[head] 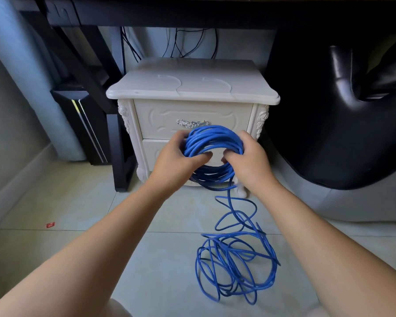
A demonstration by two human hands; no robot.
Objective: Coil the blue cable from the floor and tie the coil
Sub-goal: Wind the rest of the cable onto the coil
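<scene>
Floor: we look down on pale glossy tiles (78, 213) with thin dark joints; a small red scrap (50, 224) lies on them at the left.
Left hand: our left hand (176, 156) grips the coil (213, 136) on its left side, fingers curled over the strands.
Right hand: our right hand (249, 156) grips the right side, fingers wrapped round the strands.
Coil: held upright off the floor between our hands, in front of the drawers.
Blue cable (236, 266): one strand drops from the coil to a loose tangle on the tiles, beside our right forearm.
Nightstand (192, 88): cream, carved, standing on the tiles under a black desk (89, 65).
Room: dark wires (183, 42) hang behind the nightstand; a black padded seat (341, 133) fills the right.
</scene>
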